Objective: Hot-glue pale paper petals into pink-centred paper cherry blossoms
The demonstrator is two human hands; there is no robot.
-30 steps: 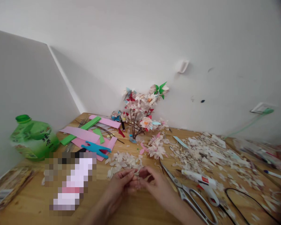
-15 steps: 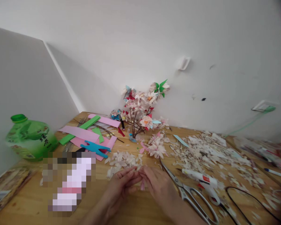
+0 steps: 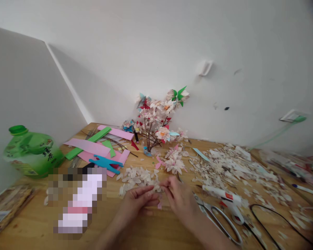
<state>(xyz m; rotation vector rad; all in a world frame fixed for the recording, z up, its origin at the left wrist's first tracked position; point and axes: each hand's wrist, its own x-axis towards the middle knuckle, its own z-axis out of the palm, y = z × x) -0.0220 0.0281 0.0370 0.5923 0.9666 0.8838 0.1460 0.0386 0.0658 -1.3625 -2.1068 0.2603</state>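
Observation:
My left hand (image 3: 138,203) is closed, thumb above the fingers, low at the middle of the wooden table. A small pink paper piece (image 3: 160,204) shows at its fingertips. Close by on the right, my right hand (image 3: 178,198) makes a pinch, its fingertips beside a pale petal (image 3: 157,188); what exactly it grips is too small to tell. Just beyond both hands lies a pile of pale loose petals (image 3: 138,176). Behind that, a pale pink handmade flower (image 3: 174,165) rests on the table. Scissors (image 3: 221,220) lie partly hidden behind my right forearm.
A white glue gun (image 3: 221,195) with a black cord lies right of the scissors. Petal scraps (image 3: 224,166) cover the right side. A bunch of handmade flowers (image 3: 156,111) stands by the wall. Coloured paper strips (image 3: 90,147) and a green bottle (image 3: 32,151) are left.
My hands have drawn slightly apart at the fingertips, and the right hand has risen a little. The view has shifted slightly. Objects on the table stay where they were.

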